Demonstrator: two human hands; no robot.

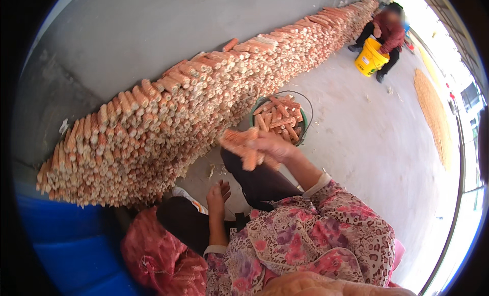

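Note:
Several reddish corn cobs [237,140], stripped of kernels, are gripped in my right hand [275,146], which is raised above my right knee. They look slightly blurred. Just beyond this hand stands a green bucket [304,126] with a wire handle, filled with more bare cobs [280,117]. My left hand [218,195] is held between my knees with its fingers loosely curled and a little apart. I see nothing in it. Ahead and to the left, a long stack of corn cobs [168,128] lies against the wall, mostly with the cob ends facing me.
A pink mesh sack [153,250] lies by my left leg, beside a blue surface [76,245]. At the far right a seated person [391,34] has a yellow bucket [371,58]. Yellow grain [432,113] is spread along the floor's right side.

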